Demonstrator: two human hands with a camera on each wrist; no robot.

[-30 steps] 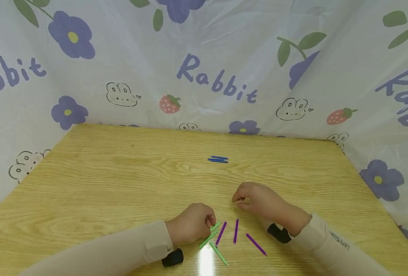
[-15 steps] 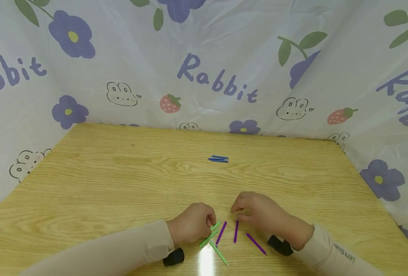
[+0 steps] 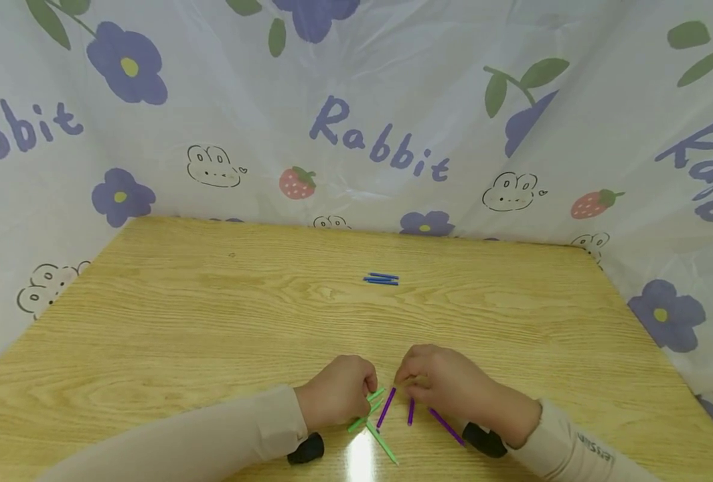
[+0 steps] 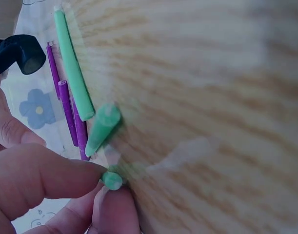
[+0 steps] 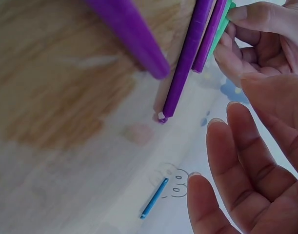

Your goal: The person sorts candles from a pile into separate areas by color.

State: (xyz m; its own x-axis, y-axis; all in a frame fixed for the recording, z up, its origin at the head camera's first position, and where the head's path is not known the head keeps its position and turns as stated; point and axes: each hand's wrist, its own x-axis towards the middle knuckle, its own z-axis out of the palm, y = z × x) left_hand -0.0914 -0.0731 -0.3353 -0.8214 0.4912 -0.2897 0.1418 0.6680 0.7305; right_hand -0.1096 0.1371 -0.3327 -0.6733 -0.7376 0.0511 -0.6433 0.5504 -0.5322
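- Slim light-green round sticks with a waxy look (image 3: 382, 444), three that I can see, lie close together on the yellow wood-grain worktop (image 3: 211, 301), at the person's side of it.
- The left hand (image 3: 338, 388) has a narrow grip: thumb and forefinger pinch one green stick, seen end-on (image 4: 112, 181), probably because so thin a rod is best picked out by fingertips.
- The right hand (image 3: 443, 381) has a wide grip that holds nothing; its fingers are parted above the slim purple round sticks (image 3: 386, 408), set, I'd judge, to leave room for one between them. I cannot tell from here whether a fingertip touches.
- Those three purple sticks lie spaced and angled differently, which likely makes each simple to take singly.
- The slim blue round sticks (image 3: 382, 278) lie side by side well apart, towards the far edge; that tidy bunching seems meant to keep one colour together.
- Behind hangs a white sheet printed with rabbits and flowers (image 3: 356, 87), perhaps just a plain backdrop.
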